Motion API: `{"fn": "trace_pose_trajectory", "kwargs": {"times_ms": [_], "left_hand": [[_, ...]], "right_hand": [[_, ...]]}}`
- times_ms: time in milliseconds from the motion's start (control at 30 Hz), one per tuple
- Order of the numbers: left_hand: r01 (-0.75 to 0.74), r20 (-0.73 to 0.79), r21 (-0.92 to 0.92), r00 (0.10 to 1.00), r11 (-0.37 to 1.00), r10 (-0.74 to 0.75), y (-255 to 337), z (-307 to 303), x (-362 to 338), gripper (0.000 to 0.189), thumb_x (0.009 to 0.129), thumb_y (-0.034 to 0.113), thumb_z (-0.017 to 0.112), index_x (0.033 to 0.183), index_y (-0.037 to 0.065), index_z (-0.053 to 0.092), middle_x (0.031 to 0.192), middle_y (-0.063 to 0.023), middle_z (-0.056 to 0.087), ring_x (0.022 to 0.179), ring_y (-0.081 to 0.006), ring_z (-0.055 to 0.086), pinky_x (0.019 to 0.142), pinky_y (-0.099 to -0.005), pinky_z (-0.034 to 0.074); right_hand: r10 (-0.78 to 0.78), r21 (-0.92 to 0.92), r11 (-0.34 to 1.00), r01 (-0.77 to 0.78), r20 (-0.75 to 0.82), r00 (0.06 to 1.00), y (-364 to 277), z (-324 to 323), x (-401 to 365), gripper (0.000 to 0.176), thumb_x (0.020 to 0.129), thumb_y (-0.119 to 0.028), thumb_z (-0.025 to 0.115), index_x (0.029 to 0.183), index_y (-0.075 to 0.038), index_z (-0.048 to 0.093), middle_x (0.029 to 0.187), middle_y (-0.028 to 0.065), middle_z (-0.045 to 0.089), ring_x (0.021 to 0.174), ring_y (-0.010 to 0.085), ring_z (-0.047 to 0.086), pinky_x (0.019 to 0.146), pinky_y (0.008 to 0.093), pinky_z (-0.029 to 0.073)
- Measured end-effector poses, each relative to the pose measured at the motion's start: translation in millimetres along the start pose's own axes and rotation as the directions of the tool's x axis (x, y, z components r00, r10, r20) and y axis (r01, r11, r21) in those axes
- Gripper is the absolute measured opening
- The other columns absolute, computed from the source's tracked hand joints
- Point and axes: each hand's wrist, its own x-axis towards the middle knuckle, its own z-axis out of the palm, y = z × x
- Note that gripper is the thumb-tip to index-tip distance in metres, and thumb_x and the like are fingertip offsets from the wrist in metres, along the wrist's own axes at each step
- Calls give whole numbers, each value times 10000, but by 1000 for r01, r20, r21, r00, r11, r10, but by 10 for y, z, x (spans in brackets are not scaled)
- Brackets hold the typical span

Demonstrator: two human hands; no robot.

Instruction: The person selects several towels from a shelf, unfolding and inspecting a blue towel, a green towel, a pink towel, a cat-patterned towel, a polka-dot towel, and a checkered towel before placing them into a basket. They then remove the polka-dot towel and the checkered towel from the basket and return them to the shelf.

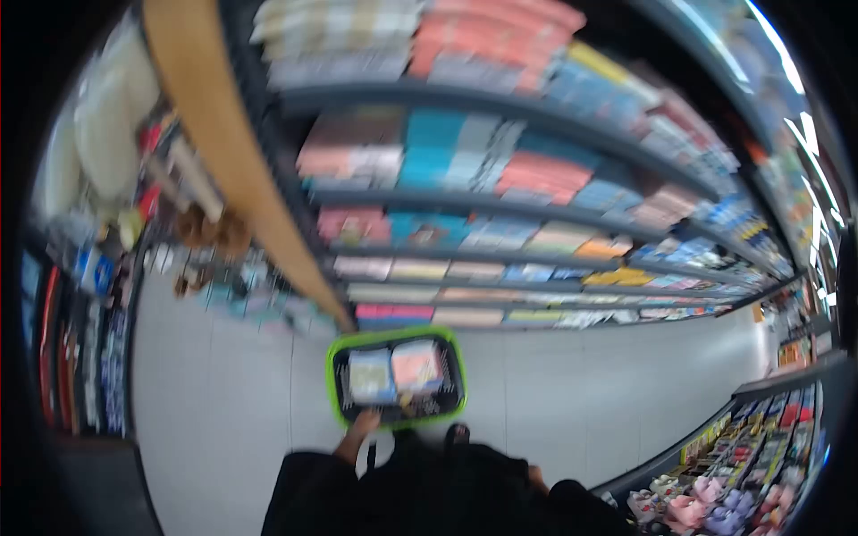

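A dark basket with a bright green rim (pixel 332 380) is in front of my body at the lower middle. Inside it lie a pale packet (pixel 370 373) on the left and a pink packet (pixel 416 366) on the right, with small dark items near its front. My left hand (pixel 363 423) is at the basket's front left edge, its fingers blurred against the rim. At the right side of my dark clothing, my right hand (pixel 537 480) shows only in part; its fingers cannot be made out.
Tall shelves (pixel 500 204) of folded, packaged textiles run along the far side, with a wooden post (pixel 214 116) at their left end. Slippers (pixel 688 509) stand on a rack at the lower right. Grey floor (pixel 554 384) lies between; goods hang at the left.
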Motion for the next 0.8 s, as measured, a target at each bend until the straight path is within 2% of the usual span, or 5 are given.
{"fn": "trace_pose_trajectory", "kwargs": {"times_ms": [67, 100, 500, 700, 800], "left_hand": [[-199, -212, 335, 936, 921, 280, 30, 234, 37, 353, 850, 355, 438, 669, 83, 570, 611, -112, 566, 541, -250, 538, 528, -411, 421], [-65, -242, 48, 967, 997, 74, 405, 163, 3, 297, 801, 278, 467, 617, 63, 556, 546, -105, 534, 489, -236, 518, 488, -392, 403], [598, -129, -455, 688, 659, -714, -347, 1178, 258, 224, 811, 196, 491, 793, -6, 586, 701, -151, 618, 698, -262, 613, 630, -385, 470], [527, 75, -711, 715, 465, -695, -787, 1136, 986, 181, 798, 155, 503, 763, -1, 587, 735, -147, 617, 744, -200, 622, 601, -347, 469], [175, -396, -296, 872, 939, -287, -1531, 1499, 1478, 157, 823, 193, 513, 837, 43, 557, 644, -54, 547, 508, -119, 510, 434, -258, 417]], "right_hand": [[-82, -60, 995, 79, -48, 996, 41, 356, -78, 297, 779, -220, 510, 556, -29, 555, 613, 173, 577, 604, 344, 570, 513, 458, 392], [324, 517, 815, -262, -31, 946, -268, -285, -313, 398, 818, -291, 492, 581, 25, 542, 619, 206, 567, 622, 366, 567, 544, 488, 375], [3, 90, 996, -20, 182, 983, -263, -1412, -1467, 339, 829, -298, 484, 665, -19, 582, 698, 168, 601, 680, 387, 569, 595, 465, 432], [100, 112, 987, -117, 147, 984, -588, -1641, -1669, 305, 821, -285, 497, 696, -26, 596, 699, 165, 602, 686, 374, 576, 600, 460, 442], [147, 128, 978, -163, 125, 981, -694, -1628, -1726, 289, 817, -279, 503, 711, -29, 603, 699, 163, 602, 689, 368, 579, 603, 457, 446]]}}
